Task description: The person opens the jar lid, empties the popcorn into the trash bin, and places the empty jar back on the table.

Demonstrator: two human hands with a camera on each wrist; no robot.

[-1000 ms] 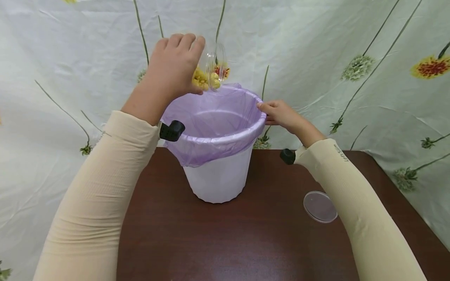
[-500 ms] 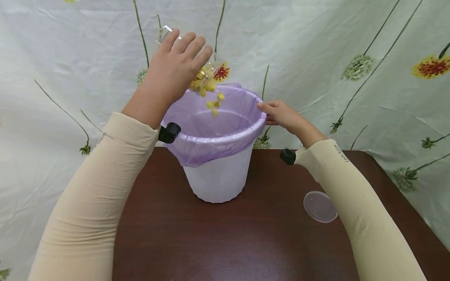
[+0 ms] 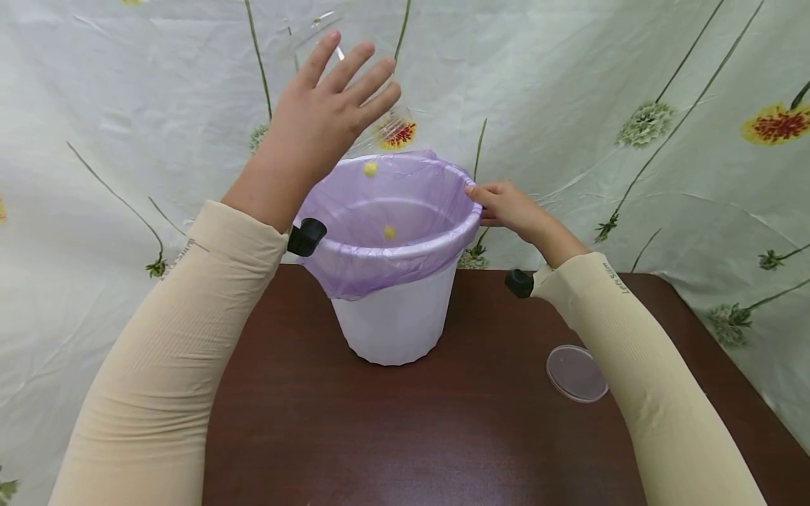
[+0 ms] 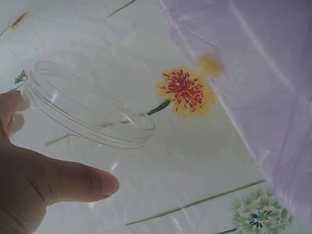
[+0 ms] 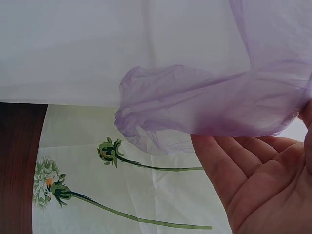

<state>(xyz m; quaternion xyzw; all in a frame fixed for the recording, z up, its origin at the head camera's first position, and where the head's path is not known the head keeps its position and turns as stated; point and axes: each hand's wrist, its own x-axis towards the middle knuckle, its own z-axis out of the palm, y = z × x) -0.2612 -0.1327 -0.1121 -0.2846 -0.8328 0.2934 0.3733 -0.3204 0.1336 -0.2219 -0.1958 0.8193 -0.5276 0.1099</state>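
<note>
My left hand (image 3: 335,112) is raised above the left side of the bin and holds a clear jar (image 4: 63,109), with the fingers spread around it. The jar is tipped with its mouth toward the bin, and I see no yellow pieces inside it. One small yellow piece (image 3: 370,169) is at the bin's far rim, and another yellow piece (image 3: 389,232) shows lower, inside the opening. A purple liner bag (image 3: 386,270) is folded over the rim of the white bin (image 3: 395,327). My right hand (image 3: 506,207) grips the lined rim on the right, thumb on top and fingers underneath.
The bin stands on a dark brown table (image 3: 392,436). A round clear lid (image 3: 576,372) lies flat at the right, close to my right forearm. Behind the table hangs a pale floral cloth (image 3: 557,84).
The jar tipped further, and the yellow pieces fell out of it into the bin. My left hand rose slightly and its fingers spread wider. The right hand kept its grip on the rim.
</note>
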